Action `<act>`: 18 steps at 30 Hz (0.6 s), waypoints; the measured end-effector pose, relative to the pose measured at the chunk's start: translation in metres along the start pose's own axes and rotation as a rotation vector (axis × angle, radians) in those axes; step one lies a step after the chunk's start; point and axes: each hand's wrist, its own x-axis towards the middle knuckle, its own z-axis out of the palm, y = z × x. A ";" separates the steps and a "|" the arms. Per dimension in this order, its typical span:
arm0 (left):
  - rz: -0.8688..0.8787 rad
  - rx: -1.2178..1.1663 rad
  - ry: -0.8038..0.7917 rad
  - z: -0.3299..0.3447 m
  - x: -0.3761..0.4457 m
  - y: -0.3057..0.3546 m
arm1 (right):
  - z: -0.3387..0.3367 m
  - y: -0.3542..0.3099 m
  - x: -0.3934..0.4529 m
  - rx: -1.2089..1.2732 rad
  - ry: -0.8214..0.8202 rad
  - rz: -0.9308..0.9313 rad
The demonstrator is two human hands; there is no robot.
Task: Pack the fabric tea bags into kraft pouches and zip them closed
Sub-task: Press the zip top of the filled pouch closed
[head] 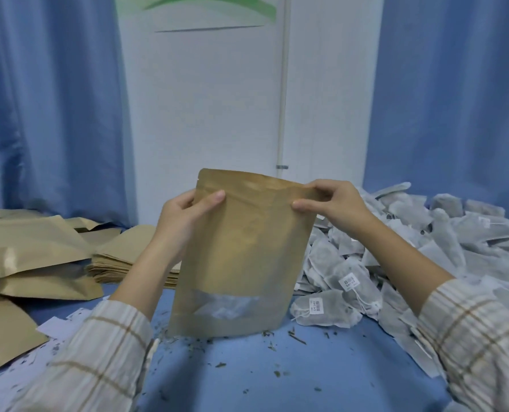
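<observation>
One kraft pouch (241,248) stands upright between two hands, long axis vertical, its base on the blue tabletop (277,376). The left hand (185,215) pinches its top left edge, and the right hand (333,203) pinches the top right corner. White tea bag fabric shows through its window (226,306). Right of the right hand lies a heap of fabric tea bags (425,248), too many to count; left of the left hand, a stack of flat pouches (122,263).
</observation>
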 end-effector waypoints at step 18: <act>-0.011 0.047 0.302 0.045 0.015 -0.018 | -0.014 -0.012 0.030 -0.648 0.024 -0.134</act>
